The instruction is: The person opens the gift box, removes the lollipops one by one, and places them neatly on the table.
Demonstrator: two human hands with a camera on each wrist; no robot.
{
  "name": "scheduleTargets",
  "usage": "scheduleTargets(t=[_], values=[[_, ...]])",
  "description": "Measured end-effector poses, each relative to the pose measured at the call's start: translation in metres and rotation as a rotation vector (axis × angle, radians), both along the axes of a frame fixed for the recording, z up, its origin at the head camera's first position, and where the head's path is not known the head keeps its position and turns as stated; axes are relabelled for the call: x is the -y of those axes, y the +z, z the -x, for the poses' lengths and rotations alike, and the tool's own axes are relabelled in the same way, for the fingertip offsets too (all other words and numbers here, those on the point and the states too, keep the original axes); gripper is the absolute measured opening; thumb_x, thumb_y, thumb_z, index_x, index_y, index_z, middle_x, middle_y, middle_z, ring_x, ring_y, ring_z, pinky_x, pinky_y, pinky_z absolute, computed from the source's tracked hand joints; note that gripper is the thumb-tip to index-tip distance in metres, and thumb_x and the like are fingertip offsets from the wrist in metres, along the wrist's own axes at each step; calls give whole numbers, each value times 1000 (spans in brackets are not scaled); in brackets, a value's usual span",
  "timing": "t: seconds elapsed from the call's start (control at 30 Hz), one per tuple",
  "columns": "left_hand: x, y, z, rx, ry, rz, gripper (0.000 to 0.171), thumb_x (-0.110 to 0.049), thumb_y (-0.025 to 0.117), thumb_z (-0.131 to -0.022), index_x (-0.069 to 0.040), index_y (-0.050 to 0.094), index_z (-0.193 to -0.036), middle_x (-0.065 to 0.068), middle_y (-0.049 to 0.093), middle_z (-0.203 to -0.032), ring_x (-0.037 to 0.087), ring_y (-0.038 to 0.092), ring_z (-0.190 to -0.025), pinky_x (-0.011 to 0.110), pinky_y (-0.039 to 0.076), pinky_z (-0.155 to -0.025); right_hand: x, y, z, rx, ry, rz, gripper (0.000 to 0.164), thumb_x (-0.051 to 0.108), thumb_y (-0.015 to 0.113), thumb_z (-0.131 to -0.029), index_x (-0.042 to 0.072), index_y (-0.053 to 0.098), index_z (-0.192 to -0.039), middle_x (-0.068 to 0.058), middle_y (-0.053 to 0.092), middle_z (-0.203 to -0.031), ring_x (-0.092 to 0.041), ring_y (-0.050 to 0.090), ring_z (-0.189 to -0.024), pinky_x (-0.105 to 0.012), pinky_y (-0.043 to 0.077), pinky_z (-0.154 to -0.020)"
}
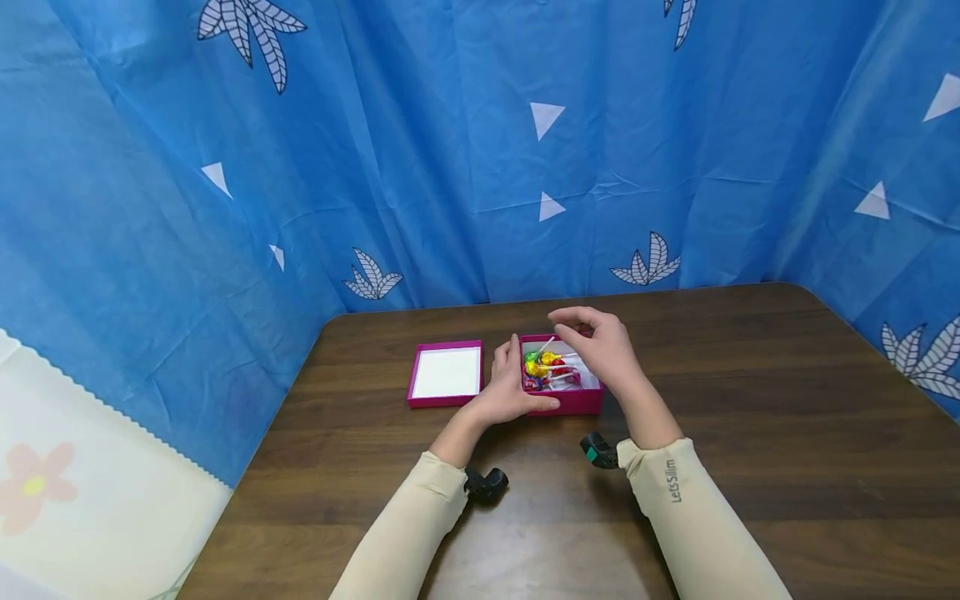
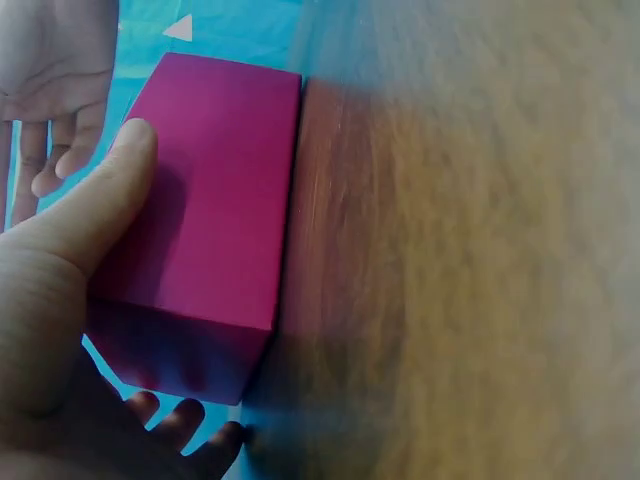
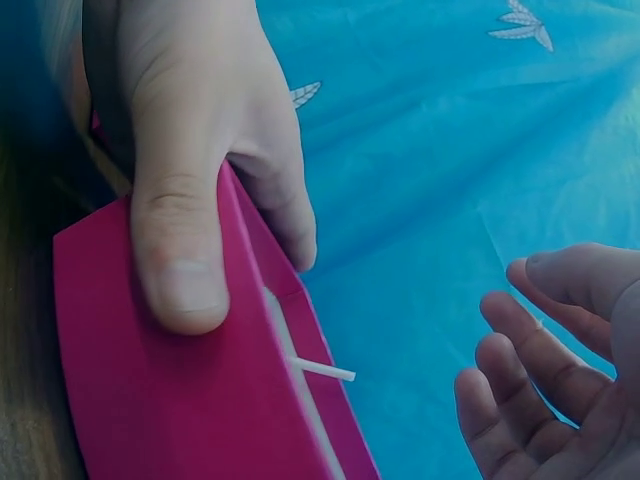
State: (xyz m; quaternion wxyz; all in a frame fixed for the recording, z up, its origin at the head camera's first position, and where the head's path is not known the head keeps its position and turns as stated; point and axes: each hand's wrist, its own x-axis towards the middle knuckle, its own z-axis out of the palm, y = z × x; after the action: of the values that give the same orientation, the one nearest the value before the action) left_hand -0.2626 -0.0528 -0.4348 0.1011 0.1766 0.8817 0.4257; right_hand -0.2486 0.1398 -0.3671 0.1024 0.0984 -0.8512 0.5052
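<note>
- Cream sleeves (image 1: pixel 405 529) came nearest, with black wrist cameras (image 1: pixel 487 486) on them.
- Out on the table sat a pink box (image 1: pixel 570 403), open at the top, near the middle and toward the far edge.
- Lollipops (image 1: pixel 536 368) in shiny green, yellow and red wraps lay inside, mostly on its left, with white sticks.
- One left hand (image 1: pixel 504 392) held the box, thumb on the near side, fingers along the left side.
- Over the box's right part hung the right hand (image 1: pixel 603 346), fingers softly bent, thumb a bit apart, holding nothing.
- Left of the box lay a pink lid (image 1: pixel 442 402), white inside.
- Under everything was a brown wood table (image 1: pixel 750 417).
- Behind hung a blue curtain (image 1: pixel 450 167) with white leaves and triangles.
</note>
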Motion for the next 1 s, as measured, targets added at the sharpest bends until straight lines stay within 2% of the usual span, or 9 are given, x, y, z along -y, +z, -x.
scheduleTargets(t=[0.2,0.37,0.5,0.6,0.8,0.9,1.0], values=[[-3,-8,-1,-3,17,-36,124,-45,82,-77,-18,-5,-161,7,2,-165,31,14,-151,56,34,-118,-1,-6,3,19,2,-29,29,24,66,-97,16,69,-125,-9,70,-125,-25,60,-105,-34,55,-88],[-3,-17,-1,-36,27,-45,124,-47,81,-78,-17,-5,-161,7,0,-164,30,12,-151,55,32,-119,2,-11,6,27,23,-57,28,22,68,-96,16,70,-123,-9,70,-123,-26,61,-105,-41,57,-90],[-5,-19,-1,-62,33,-49,124,-47,81,-78,-13,-4,-161,8,2,-163,31,12,-150,55,31,-120,1,-12,8,28,43,-79,29,23,69,-95,16,71,-123,-9,71,-122,-26,61,-105,-43,57,-90],[-6,-18,0,-73,36,-57,123,-46,81,-78,-13,-4,-161,9,3,-163,32,14,-149,56,31,-119,1,-12,11,22,63,-125,29,23,70,-94,17,71,-123,-8,71,-120,-25,61,-102,-39,57,-87],[-7,-17,-1,-67,26,-54,122,-47,80,-79,-14,-4,-161,8,4,-163,34,15,-149,57,32,-118,-3,-15,14,11,163,-276,29,18,75,-90,15,74,-118,-9,73,-112,-23,61,-92,-29,55,-74],[-6,-17,-2,-61,26,-56,122,-47,80,-78,-15,-2,-161,7,5,-163,33,16,-149,56,33,-118,-3,-16,16,4,226,-331,29,17,78,-87,14,75,-116,-9,73,-114,-22,61,-93,-32,58,-75],[-4,-17,-2,-67,32,-54,122,-48,80,-78,-14,-3,-161,7,5,-163,33,16,-149,56,33,-118,0,-17,20,-17,296,-373,28,17,79,-86,14,76,-114,-9,74,-114,-23,62,-96,-38,59,-82]])
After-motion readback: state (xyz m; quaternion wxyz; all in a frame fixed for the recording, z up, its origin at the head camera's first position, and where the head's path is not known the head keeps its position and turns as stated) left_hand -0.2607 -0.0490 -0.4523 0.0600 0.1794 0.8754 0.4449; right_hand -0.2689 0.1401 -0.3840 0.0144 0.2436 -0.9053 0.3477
